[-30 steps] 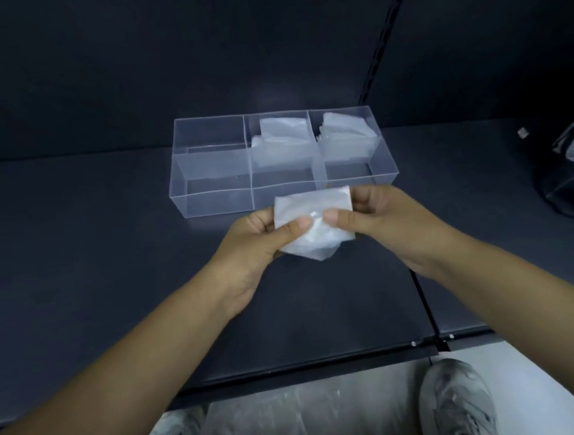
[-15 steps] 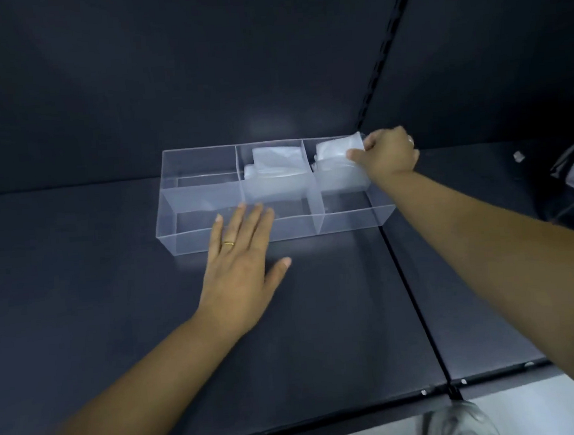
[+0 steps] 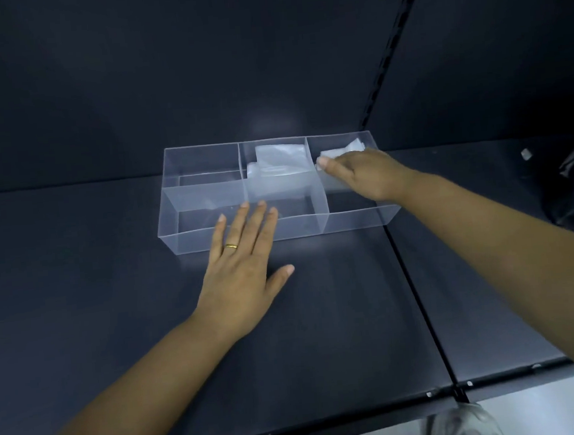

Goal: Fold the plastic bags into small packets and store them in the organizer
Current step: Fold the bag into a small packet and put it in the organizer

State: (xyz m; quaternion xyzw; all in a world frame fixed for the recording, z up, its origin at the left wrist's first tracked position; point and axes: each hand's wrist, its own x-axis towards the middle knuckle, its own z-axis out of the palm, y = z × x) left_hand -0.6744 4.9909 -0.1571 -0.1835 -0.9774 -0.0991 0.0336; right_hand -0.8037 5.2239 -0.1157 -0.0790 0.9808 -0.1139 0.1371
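Packet (image 3: 342, 150) of folded bag: pinched by right hand (image 3: 361, 173), thumb on its near edge, other fingers hidden, in back-right compt of organizer (image 3: 191, 238). Prob. v. light, soft, slippery film that springs open, so hold across the folds & press down. Right arm stretched fwd. Left hand (image 3: 245, 267) flat, fingers straight, laid over organizer's front wall. Other packets (image 3: 278, 164) in mid-back compt.

Organizer (image 3: 354, 221): sitting mid-frame on the shelf (image 3: 76, 268).
Packets (image 3: 279, 164): lying in its middle-rear compartment.
Single packet (image 3: 342, 149): sitting right-rear, pinched in the right hand (image 3: 361, 175).
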